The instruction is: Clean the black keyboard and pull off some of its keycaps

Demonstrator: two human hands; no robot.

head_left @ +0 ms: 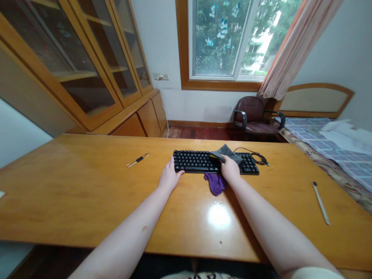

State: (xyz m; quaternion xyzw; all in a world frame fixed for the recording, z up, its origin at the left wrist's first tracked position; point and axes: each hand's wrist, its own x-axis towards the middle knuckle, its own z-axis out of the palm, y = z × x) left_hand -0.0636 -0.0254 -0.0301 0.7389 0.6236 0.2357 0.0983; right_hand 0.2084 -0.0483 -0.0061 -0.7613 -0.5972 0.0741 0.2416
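Note:
A black keyboard [193, 159] lies across the desk in front of me. My left hand [170, 174] grips its left end, fingers along the side and thumb at the front corner. In my right hand [230, 169] is a dark grey cloth [228, 152], with a bit of yellow at its left edge. The cloth rests over the right part of the keys and hides some of them. A crumpled purple cloth [215, 184] lies by the keyboard's front edge, just left of my right wrist. The keyboard's coiled cable [260, 159] sits behind its right end.
On the wooden desk [95, 186], a thin clear stick with a black grip [139, 159] lies to the left. A white-handled brush [321, 203] is at the right. Past the desk stand a glass-door cabinet [116, 104], an office chair [252, 116] and a bed [340, 143].

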